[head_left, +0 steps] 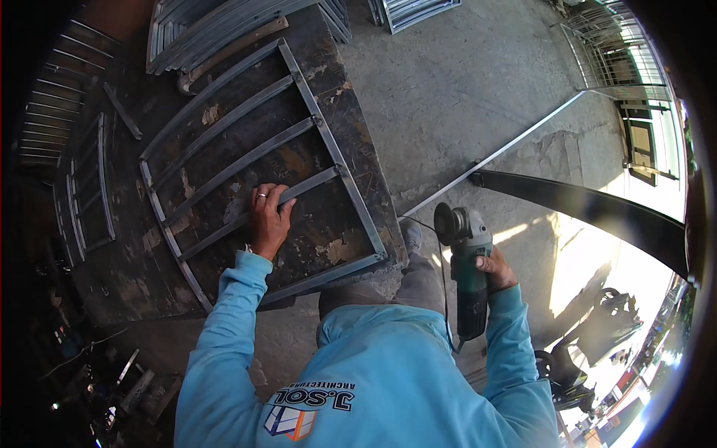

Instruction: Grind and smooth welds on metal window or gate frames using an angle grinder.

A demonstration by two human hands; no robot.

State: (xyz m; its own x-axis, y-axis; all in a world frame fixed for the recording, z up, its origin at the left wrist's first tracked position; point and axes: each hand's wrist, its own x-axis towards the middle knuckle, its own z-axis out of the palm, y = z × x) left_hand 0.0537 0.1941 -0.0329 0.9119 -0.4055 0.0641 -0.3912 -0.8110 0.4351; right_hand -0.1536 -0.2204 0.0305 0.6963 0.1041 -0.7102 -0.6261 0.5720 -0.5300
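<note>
A welded frame of grey square metal tubing [329,145] with several crossbars lies flat on a dark, stained worktable [119,291]. My left hand [270,218] rests on one of its crossbars near the middle, fingers curled over the tube. In my right hand [498,269] is a green and black angle grinder [470,287], held upright off the table's right edge. Its disc and guard [449,224] point up and away from me. The palm side of my right hand is hidden. A black cord runs beside the tool's body.
More metal frames [216,33] are stacked at the table's far end, beside a brownish bar with a bent end [243,51]. Another frame [104,179] lies at the left. A long silver tube [508,147] and a dark beam [582,201] extend across the right side.
</note>
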